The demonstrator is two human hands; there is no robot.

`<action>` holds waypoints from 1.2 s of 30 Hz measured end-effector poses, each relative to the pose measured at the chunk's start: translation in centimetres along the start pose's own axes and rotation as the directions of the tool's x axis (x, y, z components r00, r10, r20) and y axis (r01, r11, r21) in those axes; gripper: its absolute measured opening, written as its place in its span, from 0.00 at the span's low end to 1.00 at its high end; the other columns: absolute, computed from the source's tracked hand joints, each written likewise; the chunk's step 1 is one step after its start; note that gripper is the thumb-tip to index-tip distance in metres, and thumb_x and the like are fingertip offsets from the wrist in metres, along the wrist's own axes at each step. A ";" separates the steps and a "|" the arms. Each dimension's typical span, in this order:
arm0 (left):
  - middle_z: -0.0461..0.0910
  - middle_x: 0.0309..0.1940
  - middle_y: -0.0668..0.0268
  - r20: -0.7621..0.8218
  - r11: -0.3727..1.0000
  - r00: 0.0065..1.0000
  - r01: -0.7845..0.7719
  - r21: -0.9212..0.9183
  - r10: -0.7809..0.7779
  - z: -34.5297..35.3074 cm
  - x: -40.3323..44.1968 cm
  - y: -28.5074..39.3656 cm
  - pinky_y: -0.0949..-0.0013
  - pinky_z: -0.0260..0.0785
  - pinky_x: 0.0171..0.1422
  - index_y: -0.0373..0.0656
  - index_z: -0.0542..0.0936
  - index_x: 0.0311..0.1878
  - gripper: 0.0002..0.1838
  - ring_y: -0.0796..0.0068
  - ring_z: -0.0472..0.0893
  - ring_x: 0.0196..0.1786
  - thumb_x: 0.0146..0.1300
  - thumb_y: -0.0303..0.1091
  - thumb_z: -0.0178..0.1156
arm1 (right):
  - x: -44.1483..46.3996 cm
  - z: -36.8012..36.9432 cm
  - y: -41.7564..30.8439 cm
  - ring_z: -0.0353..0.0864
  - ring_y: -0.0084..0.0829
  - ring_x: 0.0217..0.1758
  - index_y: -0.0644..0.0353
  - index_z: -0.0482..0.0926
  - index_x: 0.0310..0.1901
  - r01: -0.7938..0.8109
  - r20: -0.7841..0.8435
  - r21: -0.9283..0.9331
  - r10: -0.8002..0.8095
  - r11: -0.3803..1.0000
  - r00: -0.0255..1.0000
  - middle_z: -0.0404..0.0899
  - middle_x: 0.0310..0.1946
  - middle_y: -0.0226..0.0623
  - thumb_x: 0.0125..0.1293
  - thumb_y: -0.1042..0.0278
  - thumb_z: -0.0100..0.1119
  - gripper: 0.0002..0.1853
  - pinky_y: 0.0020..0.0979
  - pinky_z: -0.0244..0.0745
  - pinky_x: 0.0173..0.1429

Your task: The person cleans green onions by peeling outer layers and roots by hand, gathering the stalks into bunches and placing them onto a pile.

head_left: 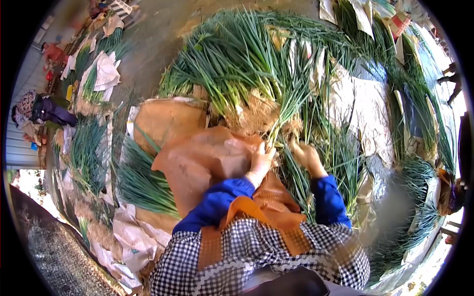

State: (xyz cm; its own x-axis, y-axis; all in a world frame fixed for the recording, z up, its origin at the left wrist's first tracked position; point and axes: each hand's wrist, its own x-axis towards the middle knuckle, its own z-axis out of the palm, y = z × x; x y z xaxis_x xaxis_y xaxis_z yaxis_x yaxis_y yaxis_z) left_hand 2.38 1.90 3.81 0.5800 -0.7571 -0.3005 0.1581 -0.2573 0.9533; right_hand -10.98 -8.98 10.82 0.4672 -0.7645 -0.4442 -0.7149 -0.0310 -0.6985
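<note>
My left hand [261,161] is closed around the lower stalks of a small bunch of green onions [291,109], whose leaves point up and away from me. Just right of it, my right hand [307,157] is beside the bunch's pale roots. Its fingers are curled in and a little blurred, and what they hold, if anything, is hidden. Beyond both hands lies a large pile of green onions [232,59] with a tangled brown root mass [254,116] facing me. A brown apron [207,158] covers my lap, under the left forearm.
More green onions lie at the left [145,180] and along the right [417,197]. A tan padded sack [168,123] sits left of the pile, and a whitish sack [363,108] is spread at the right. Another person [42,108] is at the far left.
</note>
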 end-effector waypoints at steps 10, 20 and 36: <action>0.78 0.42 0.65 0.558 0.584 0.791 0.584 -0.564 -0.252 -1.6 2.3 -3.1 0.71 0.70 0.45 0.41 0.74 0.51 0.18 0.73 0.77 0.41 0.59 0.37 0.56 | 3.5 6.8 0.5 0.76 0.45 0.36 0.63 0.77 0.40 0.258 -0.139 -0.147 -0.278 0.955 0.950 0.77 0.33 0.48 0.65 0.57 0.50 0.15 0.35 0.70 0.41; 0.81 0.32 0.62 0.350 0.641 0.898 0.436 -0.632 -0.265 -1.6 1.6 -2.4 0.65 0.75 0.33 0.44 0.73 0.41 0.11 0.68 0.80 0.31 0.64 0.42 0.53 | -3.2 -0.1 12.6 0.69 0.24 0.23 0.57 0.71 0.34 0.028 -0.275 0.645 0.198 0.763 0.941 0.68 0.19 0.31 0.68 0.59 0.43 0.12 0.26 0.72 0.27; 0.78 0.34 0.66 0.395 0.532 0.834 0.550 -0.644 -0.385 -2.3 1.3 -1.7 0.74 0.70 0.38 0.42 0.78 0.43 0.11 0.75 0.76 0.35 0.60 0.36 0.56 | 2.3 7.0 1.2 0.78 0.42 0.31 0.58 0.77 0.35 0.679 0.092 -0.319 -0.692 0.661 0.716 0.79 0.29 0.41 0.63 0.57 0.52 0.12 0.34 0.73 0.34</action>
State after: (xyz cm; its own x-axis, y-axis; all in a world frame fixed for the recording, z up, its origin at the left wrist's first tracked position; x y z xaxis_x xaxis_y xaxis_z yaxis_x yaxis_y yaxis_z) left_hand 4.64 2.74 1.84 0.1073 -0.7700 -0.6290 0.9175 -0.1670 0.3609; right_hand -7.17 -6.25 5.06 0.8768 -0.4672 0.1135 -0.3215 -0.7452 -0.5842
